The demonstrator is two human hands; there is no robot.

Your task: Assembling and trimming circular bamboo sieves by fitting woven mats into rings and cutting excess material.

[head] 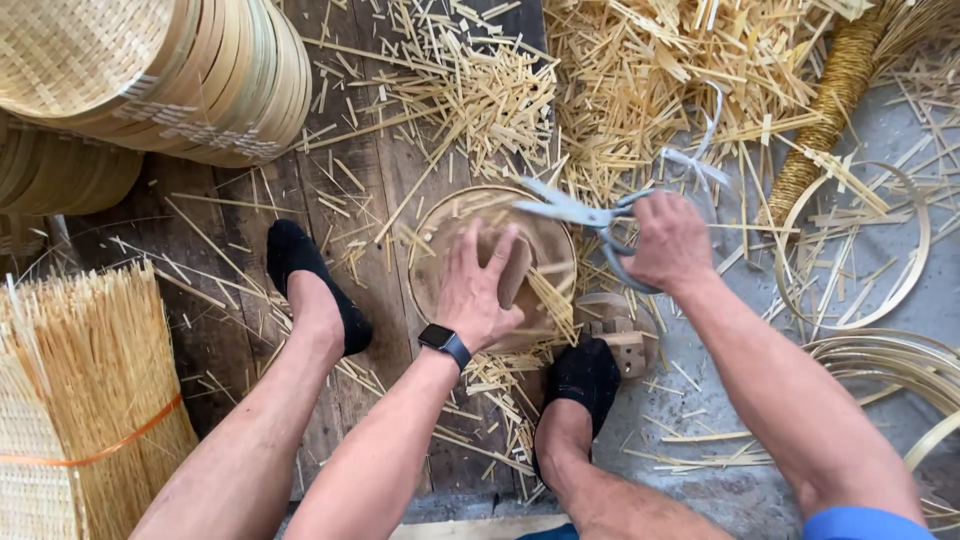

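Note:
My left hand (478,290), with a black watch on its wrist, presses a small wooden block (514,270) down onto a round woven bamboo disc (548,240) lying on the floor between my feet. My right hand (672,242) grips the handles of large metal scissors (575,212), whose blades point left over the disc's upper edge. Loose bamboo strips stick out around the disc's rim.
A stack of woven bamboo trays (150,75) stands at top left, a tied bundle of bamboo sticks (85,390) at lower left. Bamboo hoops (905,280) lie at right. Offcuts (640,80) litter the floor. My feet wear black socks (300,265) (583,378).

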